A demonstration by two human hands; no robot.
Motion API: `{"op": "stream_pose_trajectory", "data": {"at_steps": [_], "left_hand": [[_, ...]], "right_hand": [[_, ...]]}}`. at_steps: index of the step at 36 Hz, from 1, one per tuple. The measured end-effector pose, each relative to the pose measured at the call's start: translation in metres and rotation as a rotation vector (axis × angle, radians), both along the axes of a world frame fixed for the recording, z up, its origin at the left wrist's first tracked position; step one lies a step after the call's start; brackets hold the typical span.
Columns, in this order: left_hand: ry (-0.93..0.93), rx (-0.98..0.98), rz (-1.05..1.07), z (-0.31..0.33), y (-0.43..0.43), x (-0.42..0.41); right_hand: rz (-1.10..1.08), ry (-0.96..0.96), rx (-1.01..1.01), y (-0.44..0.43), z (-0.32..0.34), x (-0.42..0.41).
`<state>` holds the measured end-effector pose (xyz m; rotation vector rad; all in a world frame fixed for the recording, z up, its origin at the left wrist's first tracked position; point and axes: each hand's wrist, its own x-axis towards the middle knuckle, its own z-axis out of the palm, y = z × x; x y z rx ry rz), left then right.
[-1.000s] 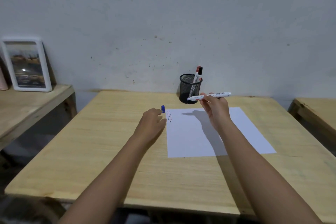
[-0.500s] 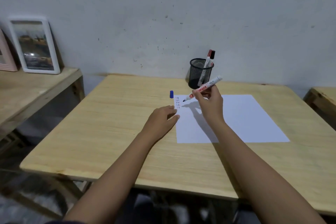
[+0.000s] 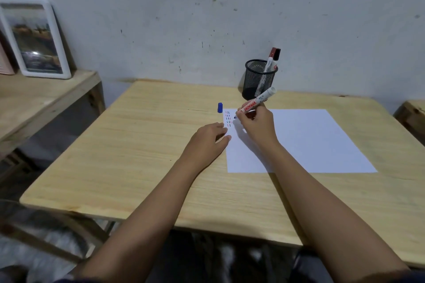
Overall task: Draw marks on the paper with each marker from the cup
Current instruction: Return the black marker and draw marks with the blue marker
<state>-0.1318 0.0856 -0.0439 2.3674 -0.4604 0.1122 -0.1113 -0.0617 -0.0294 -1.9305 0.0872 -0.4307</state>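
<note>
A white sheet of paper (image 3: 305,140) lies on the wooden table (image 3: 142,156). Small red, blue and dark dashes (image 3: 228,118) fill its top left corner. My right hand (image 3: 256,125) grips a white uncapped marker (image 3: 257,103), its blue tip touching the paper just right of the dashes. My left hand (image 3: 207,139) rests flat on the table, fingertips on the paper's left edge. The blue cap (image 3: 220,107) stands on the table beside that corner. A black mesh cup (image 3: 257,79) behind the paper holds two markers (image 3: 272,58), red and black capped.
A lower wooden shelf (image 3: 46,96) at the left carries a white picture frame (image 3: 34,39) leaning on the wall. Another wooden surface (image 3: 411,115) shows at the right edge. The grey wall stands right behind the cup.
My right hand brought the marker down from near the cup and tipped it onto the paper's top left corner. My left hand slid back from the cap to the paper's edge.
</note>
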Motion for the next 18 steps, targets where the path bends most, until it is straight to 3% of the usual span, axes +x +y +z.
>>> {"op": "stream_pose_trajectory", "data": {"at_steps": [18], "left_hand": [[-0.018, 0.025, -0.002, 0.0007, -0.0014, 0.0008]], "right_hand": [[0.050, 0.028, -0.041, 0.0019, -0.0080, 0.0055]]}}
